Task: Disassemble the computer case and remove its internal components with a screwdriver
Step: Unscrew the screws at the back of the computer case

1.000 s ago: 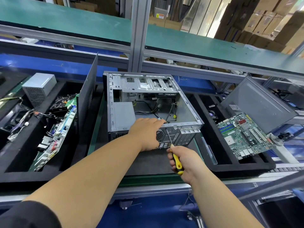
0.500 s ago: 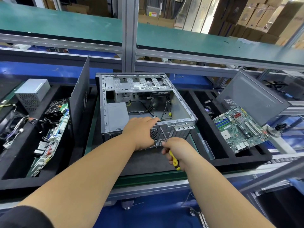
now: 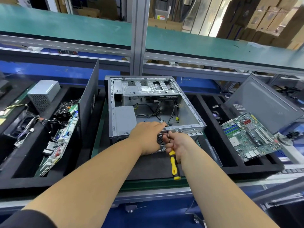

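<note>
An open grey computer case (image 3: 148, 89) lies on its side on a black mat, with loose cables and a grey box inside. My left hand (image 3: 145, 137) rests over the case's near rear edge, fingers curled over the rim by the fan grille. My right hand (image 3: 178, 143) grips a yellow-and-black screwdriver (image 3: 173, 163). Its thin shaft points up at the near edge of the case, close to my left fingertips. The tip is partly hidden between the two hands.
A dark side panel (image 3: 88, 99) stands upright left of the case. The left tray holds a motherboard (image 3: 60, 142), cables and a grey power supply (image 3: 43, 94). To the right another motherboard (image 3: 250, 135) leans against a grey panel (image 3: 263, 102). A green shelf (image 3: 197, 45) runs overhead.
My right hand moved up and closer to the case's near edge, bringing the screwdriver shaft upright beside my left hand. My left hand stayed on the case.
</note>
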Demonstrator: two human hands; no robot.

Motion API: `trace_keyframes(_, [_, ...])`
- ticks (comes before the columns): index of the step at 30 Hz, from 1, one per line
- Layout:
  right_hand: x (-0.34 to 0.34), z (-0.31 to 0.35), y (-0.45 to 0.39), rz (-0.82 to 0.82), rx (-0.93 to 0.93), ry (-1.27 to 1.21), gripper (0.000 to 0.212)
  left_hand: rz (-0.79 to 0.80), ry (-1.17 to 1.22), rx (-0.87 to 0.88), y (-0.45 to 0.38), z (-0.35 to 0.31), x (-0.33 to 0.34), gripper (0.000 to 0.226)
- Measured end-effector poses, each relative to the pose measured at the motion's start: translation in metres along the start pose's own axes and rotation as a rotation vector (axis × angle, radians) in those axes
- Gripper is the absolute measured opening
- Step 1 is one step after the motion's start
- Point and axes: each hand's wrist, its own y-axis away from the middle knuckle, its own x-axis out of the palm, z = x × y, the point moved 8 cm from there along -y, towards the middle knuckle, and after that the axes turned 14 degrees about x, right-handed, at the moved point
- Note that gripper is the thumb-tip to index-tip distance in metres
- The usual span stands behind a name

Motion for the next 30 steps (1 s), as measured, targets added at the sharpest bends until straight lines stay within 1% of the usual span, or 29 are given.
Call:
trace_keyframes(3, [-0.001,0.002,-0.006,-0.01,-0.02,-0.008,0.029,-0.009,0.01,0.009,0.001,0.0,0.0,0.077])
trace_keyframes(6, [-0.003,0.004,-0.008,-0.054,-0.042,0.036,0.027,-0.019,0.019,0.029,0.0,-0.001,0.0,0.076])
trace_keyframes(10, [-0.006,0.004,-0.007,-0.136,-0.081,0.097,0.026,-0.002,-0.027,0.082,0.002,-0.004,0.005,0.087])
trace_keyframes(11, [-0.007,0.005,-0.007,-0.155,-0.096,0.109,0.026,-0.023,-0.008,0.097,0.005,-0.006,0.005,0.088])
trace_keyframes(12, [-0.008,0.006,-0.007,-0.178,-0.112,0.126,0.025,-0.08,0.051,0.109,0.009,-0.008,0.002,0.087])
trace_keyframes(13, [-0.009,0.007,-0.007,-0.205,-0.123,0.151,0.025,-0.171,0.148,0.118,0.014,-0.01,-0.002,0.082])
trace_keyframes(15, [-0.009,0.009,-0.004,-0.252,-0.113,0.206,0.025,-0.408,0.365,0.145,0.028,-0.014,-0.011,0.063])
trace_keyframes(16, [-0.009,0.01,-0.003,-0.261,-0.105,0.228,0.025,-0.501,0.43,0.141,0.034,-0.016,-0.013,0.051])
trace_keyframes(17, [-0.008,0.011,-0.003,-0.268,-0.107,0.247,0.027,-0.55,0.487,0.109,0.039,-0.017,-0.011,0.04])
trace_keyframes(19, [-0.009,0.009,-0.002,-0.27,-0.117,0.248,0.032,-0.531,0.634,-0.052,0.038,-0.014,0.005,0.026])
trace_keyframes(20, [-0.009,0.006,-0.003,-0.244,-0.118,0.209,0.033,-0.497,0.723,-0.156,0.037,-0.01,0.016,0.022])
trace_keyframes(22, [-0.008,-0.003,-0.004,-0.141,-0.128,0.077,0.028,-0.452,0.915,-0.36,0.035,-0.002,0.037,0.021])
trace_keyframes(24, [-0.008,-0.009,-0.002,-0.055,-0.126,-0.023,0.024,-0.444,1.06,-0.509,0.034,0.002,0.048,0.023])
trace_keyframes(26, [-0.009,-0.01,0.0,-0.002,-0.126,-0.069,0.024,-0.461,1.105,-0.593,0.034,0.002,0.051,0.023])
trace_keyframes(28, [-0.009,-0.011,0.003,0.046,-0.128,-0.078,0.026,-0.46,1.158,-0.643,0.033,-0.003,0.054,0.019])
trace_keyframes(30, [-0.009,-0.013,0.006,0.096,-0.113,-0.082,0.028,-0.44,1.294,-0.677,0.032,-0.014,0.059,0.019])
